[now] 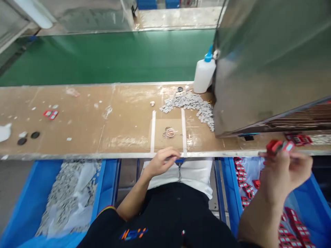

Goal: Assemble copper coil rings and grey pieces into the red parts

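My right hand (pixel 287 168), slightly blurred, grips a small red plastic part (pixel 280 146) with a dark and a pale area on it. It is raised over the table's front edge at the right, close to more red parts (pixel 298 139) on the tabletop. My left hand (pixel 165 160) is at the front edge in the middle, fingers curled and thumb close to the index finger. Whether anything is between those fingertips cannot be made out. Just beyond it, a small round clear piece (pixel 170 132) sits on a cardboard patch between two white tape strips (pixel 184 132).
Many small grey pieces (pixel 191 101) lie spread near a white bottle (pixel 204 75) with a blue nozzle. A large metal housing (pixel 269 69) blocks the right. Behind runs a green belt (pixel 124 58). Blue bins flank me: grey pieces (pixel 64 193) left, red parts (pixel 294 227) right.
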The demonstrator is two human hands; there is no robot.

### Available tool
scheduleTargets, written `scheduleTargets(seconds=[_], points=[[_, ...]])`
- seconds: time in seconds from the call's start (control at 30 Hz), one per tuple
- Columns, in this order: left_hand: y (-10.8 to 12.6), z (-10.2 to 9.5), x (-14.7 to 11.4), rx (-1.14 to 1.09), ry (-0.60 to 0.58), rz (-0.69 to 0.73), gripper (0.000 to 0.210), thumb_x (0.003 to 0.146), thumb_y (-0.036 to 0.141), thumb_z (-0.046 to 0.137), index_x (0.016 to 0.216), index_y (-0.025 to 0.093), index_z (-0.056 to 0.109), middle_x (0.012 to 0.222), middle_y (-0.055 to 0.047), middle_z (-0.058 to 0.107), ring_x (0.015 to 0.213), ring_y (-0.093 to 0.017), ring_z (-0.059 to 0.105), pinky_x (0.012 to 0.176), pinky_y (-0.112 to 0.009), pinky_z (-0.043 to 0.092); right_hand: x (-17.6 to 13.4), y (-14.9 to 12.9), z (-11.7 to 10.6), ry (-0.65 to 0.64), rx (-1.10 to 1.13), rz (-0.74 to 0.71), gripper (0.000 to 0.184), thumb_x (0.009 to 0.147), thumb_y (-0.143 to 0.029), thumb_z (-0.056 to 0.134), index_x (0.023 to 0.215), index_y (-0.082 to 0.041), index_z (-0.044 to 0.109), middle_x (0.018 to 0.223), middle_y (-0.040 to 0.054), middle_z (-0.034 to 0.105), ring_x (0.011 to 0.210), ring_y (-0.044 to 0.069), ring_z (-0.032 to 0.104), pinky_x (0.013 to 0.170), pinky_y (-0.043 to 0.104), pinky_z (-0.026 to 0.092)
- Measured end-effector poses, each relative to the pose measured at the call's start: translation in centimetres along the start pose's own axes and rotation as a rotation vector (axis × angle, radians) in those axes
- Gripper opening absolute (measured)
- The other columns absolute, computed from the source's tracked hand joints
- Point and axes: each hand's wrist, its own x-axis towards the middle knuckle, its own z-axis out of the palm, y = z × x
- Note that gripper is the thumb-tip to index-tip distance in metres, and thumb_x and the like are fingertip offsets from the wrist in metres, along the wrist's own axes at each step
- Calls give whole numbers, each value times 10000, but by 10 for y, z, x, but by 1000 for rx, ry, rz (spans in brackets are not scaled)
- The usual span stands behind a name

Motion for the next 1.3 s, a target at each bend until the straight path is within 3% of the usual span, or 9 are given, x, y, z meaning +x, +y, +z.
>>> scheduleTargets(seconds=[0.03,0.1,0.2,0.4,0.53,0.67,0.83,1.03,1.3], points=[[1,7,1,-17,-23,14,177,995,262,546,1043,145,669,1131,-159,718,995,-197,709,829,-312,596,-35,-5,5,36,83,8,182,843,-469,725,913,-380,582,886,34,659,715,265,670,566,458,535],[1,21,5,-68,-45,64,308,969,343,619,1225,173,606,1369,-192,616,1127,-221,681,855,-321,612,-93,-15,25,-93,190,138,235,838,-467,736,973,-366,572,846,-7,658,625,212,650,508,377,542],[-6,38,8,-46,-36,152,644,896,452,710,1441,221,457,1496,-202,513,1406,-311,511,1035,-443,570,-143,-22,64,-316,278,315,332,839,-441,764,1068,-325,553,908,-7,712,676,187,703,571,326,586],[-22,29,-2,18,182,145,516,941,399,664,1378,180,497,1355,-199,625,1314,-293,600,1097,-474,524,-155,-29,102,-813,256,378,425,904,-618,631,1114,-249,603,954,80,774,881,246,762,757,371,627],[-29,10,-10,-65,209,23,542,911,374,713,1372,196,493,1329,-175,652,1210,-274,669,1022,-430,567,-149,-31,107,-977,203,346,423,921,-565,639,1207,-255,609,1112,108,767,1023,261,747,879,422,622],[-32,-4,-11,-173,198,-66,560,883,260,725,1384,184,487,1321,-176,659,1141,-252,696,955,-384,585,-136,-23,114,-919,151,307,321,952,-516,616,1124,-245,631,1041,94,777,916,245,765,822,426,636],[-34,-19,-8,-126,112,-13,545,845,296,773,1352,199,600,1331,-156,632,1284,-287,600,1094,-454,512,-114,-14,127,-924,106,186,350,930,-490,655,1175,-244,617,1063,96,754,894,221,739,796,389,613],[-39,-18,-12,-276,179,-100,579,866,167,656,1435,218,561,1288,-129,588,1092,-198,668,856,-310,618,-99,-6,156,-835,19,31,326,874,-379,712,1157,-228,651,917,43,713,749,184,659,711,348,561],[-46,-21,-10,-177,245,-25,419,862,125,631,1273,184,692,1229,-117,734,1153,-216,695,993,-358,583,-98,-17,175,-862,-57,-197,108,905,-262,651,917,-235,755,814,39,716,675,181,622,632,330,522]])
